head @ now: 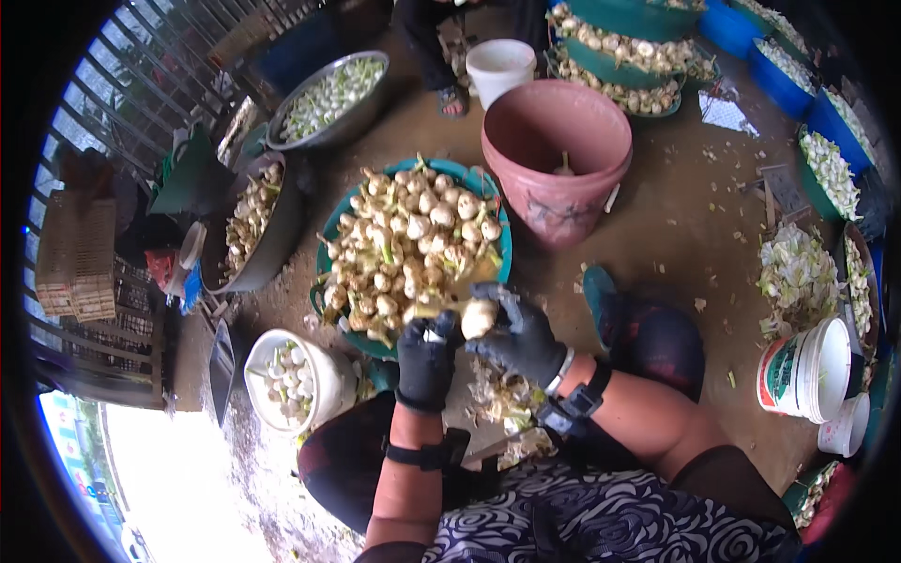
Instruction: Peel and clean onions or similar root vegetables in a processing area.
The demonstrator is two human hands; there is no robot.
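Note:
My right hand [517, 338], in a dark glove, holds a pale round bulb [479, 319], apparently garlic, toward my left hand. My left hand [426, 362], also gloved, has its fingers curled together around a small white piece [433, 336], too small to identify. Just beyond both hands, a green basin [503, 243] is heaped with unpeeled bulbs [415, 232], some with stems and roots. Below my hands, loose skins and trimmings [503, 394] lie between my legs. A white bucket [257, 362] of cleaned white bulbs [288, 383] stands by my left knee.
A large reddish bucket [556, 200] stands beyond the basin, before a white bucket [500, 67] and a seated person's legs [426, 49]. Metal basins [366, 112] of bulbs are at left. A pile of peelings [799, 278] and a white pail [802, 373] are at right.

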